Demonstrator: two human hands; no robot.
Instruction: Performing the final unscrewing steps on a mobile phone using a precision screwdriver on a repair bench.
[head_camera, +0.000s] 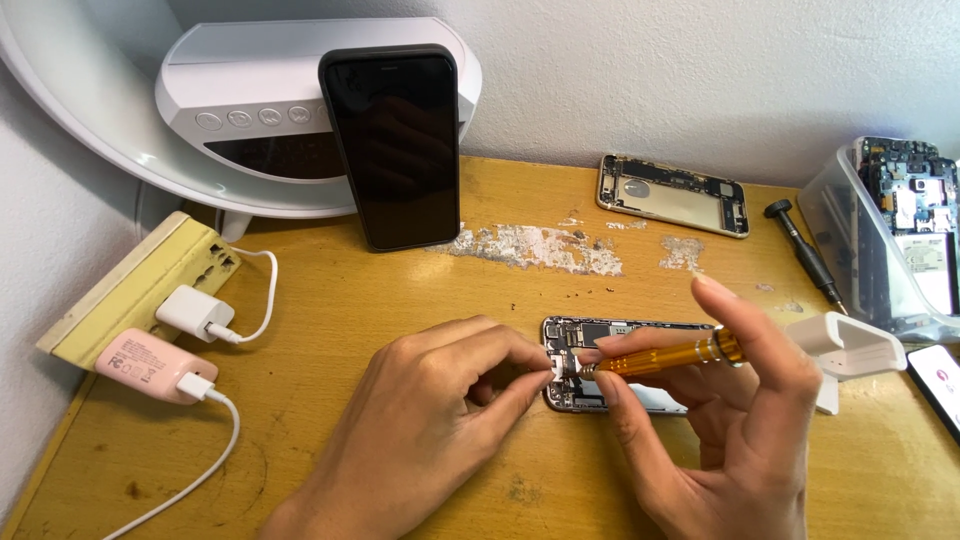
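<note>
The opened phone (620, 365) lies flat near the middle of the wooden counter (400, 330), its circuit board and connectors exposed, long side running from nine to three o'clock. The left hand (430, 420) comes in from seven o'clock; its grip is a pinch of thumb and forefinger closed on a small white part (556, 367) at the phone's nine o'clock end. The right hand (720, 430) comes in from five o'clock and holds a gold-handled screwdriver (665, 356) across the phone, grip clenched around the shaft between thumb and fingers, forefinger stretched over the cap end. The tip points toward nine o'clock and meets the phone just beside the white part.

At twelve o'clock from the open phone, well apart, a black phone (397, 145) stands upright against a white round-based device with buttons (250, 110). At one o'clock lies an empty phone back housing (672, 195), and beside it, toward two o'clock, a black screwdriver (806, 255). At three o'clock a small white holder (850, 350) sits just beside the right hand, with a clear plastic bin of phone parts (890, 235) behind it. At nine o'clock, far off, a yellowed power strip (140, 285) carries a white charger (195, 312) and a pink charger (150, 366), each with a white cable.
</note>
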